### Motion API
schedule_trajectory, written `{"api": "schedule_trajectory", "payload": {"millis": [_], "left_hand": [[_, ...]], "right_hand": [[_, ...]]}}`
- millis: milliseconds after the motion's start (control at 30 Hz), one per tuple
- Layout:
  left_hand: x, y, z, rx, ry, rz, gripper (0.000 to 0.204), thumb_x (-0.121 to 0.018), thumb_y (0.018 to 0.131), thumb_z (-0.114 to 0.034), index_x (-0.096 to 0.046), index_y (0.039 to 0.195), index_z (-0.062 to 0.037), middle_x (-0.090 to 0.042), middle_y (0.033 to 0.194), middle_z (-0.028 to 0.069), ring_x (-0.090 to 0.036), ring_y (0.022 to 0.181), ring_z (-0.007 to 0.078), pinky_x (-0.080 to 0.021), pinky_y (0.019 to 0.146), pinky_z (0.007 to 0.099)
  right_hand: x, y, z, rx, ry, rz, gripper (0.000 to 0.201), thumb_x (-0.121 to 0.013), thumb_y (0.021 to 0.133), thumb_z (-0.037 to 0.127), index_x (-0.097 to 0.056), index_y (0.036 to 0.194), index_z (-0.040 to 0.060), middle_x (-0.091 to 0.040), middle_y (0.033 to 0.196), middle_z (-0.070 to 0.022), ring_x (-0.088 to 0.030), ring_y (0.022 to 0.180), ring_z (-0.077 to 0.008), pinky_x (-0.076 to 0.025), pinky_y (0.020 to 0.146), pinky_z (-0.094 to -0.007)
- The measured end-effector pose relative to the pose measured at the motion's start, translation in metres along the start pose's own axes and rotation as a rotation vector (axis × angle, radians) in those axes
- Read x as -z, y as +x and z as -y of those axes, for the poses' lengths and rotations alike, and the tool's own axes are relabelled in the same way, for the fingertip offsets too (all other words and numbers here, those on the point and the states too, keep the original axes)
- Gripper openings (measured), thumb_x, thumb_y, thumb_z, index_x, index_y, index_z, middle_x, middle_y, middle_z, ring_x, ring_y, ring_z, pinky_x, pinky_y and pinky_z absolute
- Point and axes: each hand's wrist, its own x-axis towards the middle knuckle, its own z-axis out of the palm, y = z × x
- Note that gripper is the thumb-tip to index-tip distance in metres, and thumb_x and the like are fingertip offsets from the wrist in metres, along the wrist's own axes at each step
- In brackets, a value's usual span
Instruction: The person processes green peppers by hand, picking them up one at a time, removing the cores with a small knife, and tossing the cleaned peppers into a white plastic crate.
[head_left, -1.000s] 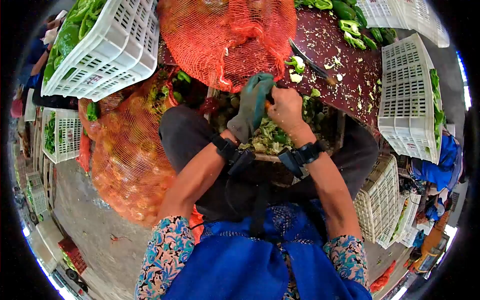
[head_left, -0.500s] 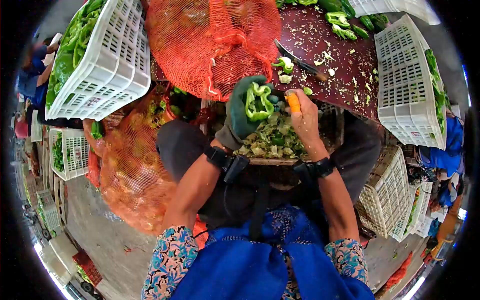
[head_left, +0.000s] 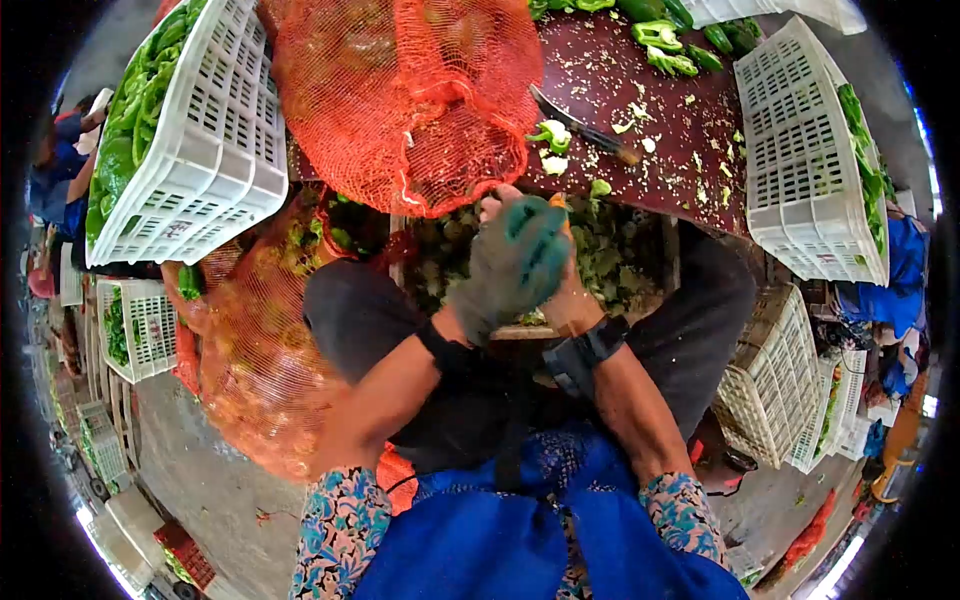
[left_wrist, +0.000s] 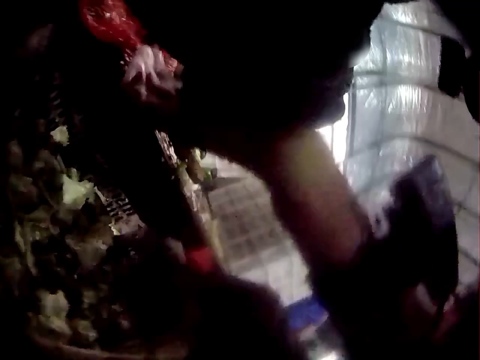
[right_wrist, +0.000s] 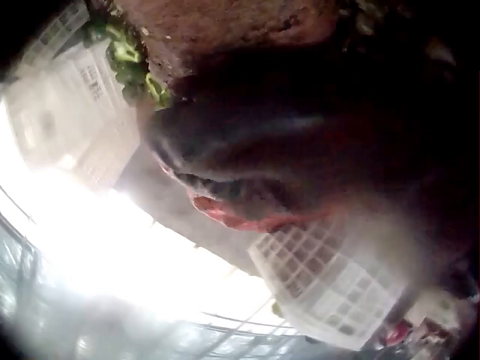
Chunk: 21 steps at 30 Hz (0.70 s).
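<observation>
In the head view my gloved left hand (head_left: 515, 265) is turned back up, lying across my right hand (head_left: 572, 298) above a container of trimmings (head_left: 625, 260). The bare right hand is mostly covered; only its lower part, an orange wrap (head_left: 560, 202) on a finger and some pinkish fingertips at the far side show. Whatever lies between the two hands is hidden, and I cannot tell what they hold. A knife (head_left: 590, 130) rests on the dark red board (head_left: 680, 160), beside a piece of cut green pepper (head_left: 552, 136). Both wrist views are dark and blurred.
A full red mesh sack (head_left: 400, 110) stands just beyond my hands, and another mesh sack (head_left: 265, 370) is at the left. White crates of green peppers stand left (head_left: 215, 150) and right (head_left: 800, 160). Cut peppers (head_left: 665, 48) lie at the board's far edge.
A hollowed green pepper showed in my left hand half a second ago, with the right hand apart. Now the hands have come together, the left has turned over, and the pepper is out of sight.
</observation>
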Motion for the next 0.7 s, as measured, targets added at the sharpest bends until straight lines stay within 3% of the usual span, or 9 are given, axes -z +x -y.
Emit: {"api": "schedule_trajectory", "payload": {"millis": [33,67,133,200,333,367,433,500,700], "left_hand": [[-0.009,-0.003,0.018,0.002,-0.148,-0.097,0.025,-0.055,0.094,-0.012,-0.055,0.117,-0.0037,-0.059,0.113,0.0119,-0.059,0.099,0.0248,-0.051,0.084,0.0342],[-0.013,-0.007,0.034,0.123,-0.286,-0.148,0.024,-0.054,0.095,-0.015,-0.055,0.117,-0.0043,-0.059,0.113,0.0106,-0.059,0.097,0.0232,-0.051,0.083,0.0333],[-0.015,-0.015,0.055,0.368,-0.574,-0.233,0.024,-0.052,0.097,-0.020,-0.056,0.116,-0.0056,-0.059,0.111,0.0078,-0.060,0.093,0.0199,-0.051,0.080,0.0316],[-0.011,-0.010,0.042,0.578,-0.934,-0.356,0.024,-0.053,0.095,-0.015,-0.056,0.117,-0.0062,-0.059,0.107,0.0060,-0.059,0.093,0.0156,-0.051,0.078,0.0296],[-0.022,-0.003,0.027,0.472,-0.775,-0.455,0.016,-0.056,0.091,-0.009,-0.059,0.106,-0.0032,-0.058,0.098,0.0066,-0.058,0.088,0.0166,-0.050,0.074,0.0309],[-0.032,-0.005,0.030,0.447,-0.665,-0.474,0.014,-0.054,0.092,-0.010,-0.059,0.103,-0.0026,-0.058,0.096,0.0066,-0.058,0.086,0.0169,-0.049,0.073,0.0313],[-0.050,-0.008,0.043,0.417,-0.607,-0.447,0.015,-0.052,0.094,-0.013,-0.061,0.096,-0.0015,-0.058,0.091,0.0067,-0.057,0.082,0.0177,-0.048,0.071,0.0320],[-0.053,0.000,0.108,0.430,-1.173,0.074,0.021,-0.052,0.095,-0.017,-0.059,0.107,-0.0019,-0.058,0.101,0.0090,-0.057,0.092,0.0235,-0.048,0.079,0.0353],[-0.028,-0.012,-0.020,-0.256,-0.026,0.290,0.042,-0.060,0.089,-0.019,-0.057,0.129,-0.0070,-0.052,0.134,0.0171,-0.045,0.127,0.0371,-0.037,0.107,0.0483]], "right_hand": [[-0.005,-0.008,0.010,0.019,0.003,-0.004,0.055,-0.037,0.104,0.046,-0.049,0.141,0.0082,-0.056,0.133,-0.0051,-0.052,0.121,-0.0190,-0.037,0.107,-0.0330],[-0.022,0.018,0.008,-0.189,0.010,-0.669,0.050,-0.034,0.106,0.041,-0.049,0.139,0.0074,-0.053,0.136,-0.0047,-0.049,0.124,-0.0181,-0.037,0.106,-0.0322],[-0.018,0.014,0.020,-0.157,-0.217,-0.389,0.042,-0.040,0.105,0.032,-0.049,0.136,0.0054,-0.052,0.136,-0.0083,-0.050,0.124,-0.0220,-0.037,0.107,-0.0328],[0.028,0.014,-0.004,0.425,-1.152,-0.153,0.036,-0.050,0.100,0.022,-0.049,0.131,0.0027,-0.056,0.128,-0.0128,-0.052,0.122,-0.0257,-0.039,0.105,-0.0346],[-0.016,0.000,0.012,-0.087,-1.030,-0.274,0.038,-0.056,0.096,0.019,-0.046,0.128,0.0026,-0.062,0.111,-0.0190,-0.061,0.106,-0.0293,-0.048,0.089,-0.0392],[-0.011,-0.004,-0.003,0.136,-1.182,-0.354,0.039,-0.065,0.092,0.018,-0.052,0.127,0.0048,-0.066,0.099,-0.0152,-0.064,0.091,-0.0266,-0.050,0.081,-0.0379],[0.017,-0.007,-0.016,0.257,-1.078,-0.261,0.042,-0.059,0.095,0.019,-0.047,0.133,0.0028,-0.065,0.108,-0.0181,-0.062,0.098,-0.0261,-0.049,0.083,-0.0391],[0.049,-0.001,-0.024,0.221,-1.112,-0.297,0.046,-0.054,0.098,0.027,-0.047,0.135,0.0006,-0.063,0.116,-0.0170,-0.058,0.105,-0.0240,-0.047,0.087,-0.0388],[0.109,0.002,0.034,-0.070,0.194,-0.165,0.034,-0.049,0.099,0.037,-0.062,0.111,0.0077,-0.065,0.097,-0.0073,-0.061,0.074,-0.0154,-0.052,0.067,-0.0304]]}}
